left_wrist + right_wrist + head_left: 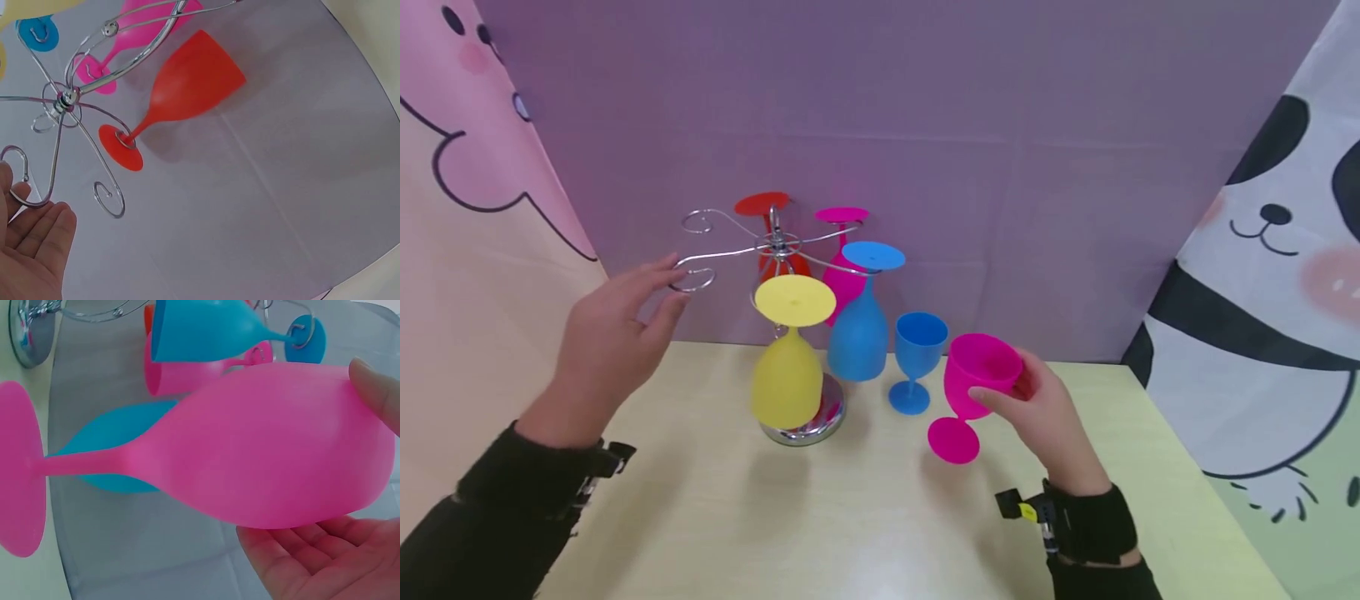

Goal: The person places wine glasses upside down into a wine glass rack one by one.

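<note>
A chrome wire rack (775, 243) stands on the pale table (850, 533) with several glasses hung upside down: yellow (786, 379), blue (857, 337), magenta (847, 283) and red (769, 205). My left hand (664, 290) reaches out with straight fingers and touches an empty hook (694, 279) on the rack's left side; that same hook (25, 187) appears in the left wrist view beside my fingers (44, 231). My right hand (1003, 387) grips the bowl of a pink glass (977, 375), tilted, foot just above the table. In the right wrist view the pink glass (250, 456) fills the frame.
A blue glass (917, 342) stands upright on the table between the rack and the pink glass. The rack's round chrome base (801, 425) sits under the yellow glass. A purple backdrop (1000, 125) closes the back, with cartoon-printed cloths at both sides.
</note>
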The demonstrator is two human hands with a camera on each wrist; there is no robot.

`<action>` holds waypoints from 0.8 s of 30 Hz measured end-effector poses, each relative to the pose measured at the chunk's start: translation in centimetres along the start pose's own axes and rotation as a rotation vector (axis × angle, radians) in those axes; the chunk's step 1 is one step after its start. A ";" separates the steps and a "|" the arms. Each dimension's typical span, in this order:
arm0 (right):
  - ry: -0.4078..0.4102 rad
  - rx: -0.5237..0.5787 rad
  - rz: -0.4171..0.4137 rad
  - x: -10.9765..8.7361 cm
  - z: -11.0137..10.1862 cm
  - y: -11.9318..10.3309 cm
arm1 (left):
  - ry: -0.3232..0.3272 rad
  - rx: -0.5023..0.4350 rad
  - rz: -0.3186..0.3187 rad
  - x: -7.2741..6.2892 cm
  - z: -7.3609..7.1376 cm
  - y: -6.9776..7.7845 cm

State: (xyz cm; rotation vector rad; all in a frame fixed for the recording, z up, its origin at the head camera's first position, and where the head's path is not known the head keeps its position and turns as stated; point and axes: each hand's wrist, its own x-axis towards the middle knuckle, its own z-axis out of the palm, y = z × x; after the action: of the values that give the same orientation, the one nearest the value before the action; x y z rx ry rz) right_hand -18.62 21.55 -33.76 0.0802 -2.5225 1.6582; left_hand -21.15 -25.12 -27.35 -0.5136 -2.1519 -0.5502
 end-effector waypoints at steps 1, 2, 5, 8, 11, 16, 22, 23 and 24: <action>0.001 0.005 0.001 -0.2 0.1 -0.1 | 0.010 0.001 0.009 -0.1 0.0 0.1; 0.002 0.009 0.001 -0.4 0.2 -0.2 | 0.023 0.000 0.019 -0.2 0.1 0.1; -0.004 0.026 -0.009 -1.1 0.5 -0.7 | 0.065 -0.003 0.044 -0.5 0.3 0.1; -0.010 0.034 -0.041 -1.7 0.8 -1.2 | 0.131 -0.015 0.065 -0.7 0.8 0.0; -0.021 0.043 -0.079 -2.3 1.1 -1.8 | 0.193 -0.016 0.092 -0.9 1.5 0.0; -0.058 0.054 -0.124 -3.1 1.8 -2.9 | 0.257 -0.005 0.098 -1.4 2.0 0.1; -0.083 0.036 -0.187 -3.6 2.6 -3.5 | 0.363 -0.016 0.120 -1.7 2.4 0.5; -0.086 0.030 -0.199 -3.6 2.6 -3.6 | 0.385 -0.023 0.126 -1.7 2.5 0.6; -0.091 0.028 -0.213 -3.7 2.7 -3.6 | 0.407 -0.032 0.131 -1.6 2.6 0.7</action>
State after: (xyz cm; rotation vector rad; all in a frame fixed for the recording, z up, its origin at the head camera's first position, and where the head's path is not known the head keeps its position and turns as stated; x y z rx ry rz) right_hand -14.78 17.58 -32.01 0.4206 -2.4532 1.6392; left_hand -21.45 -23.40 -29.94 -0.5075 -1.7135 -0.5626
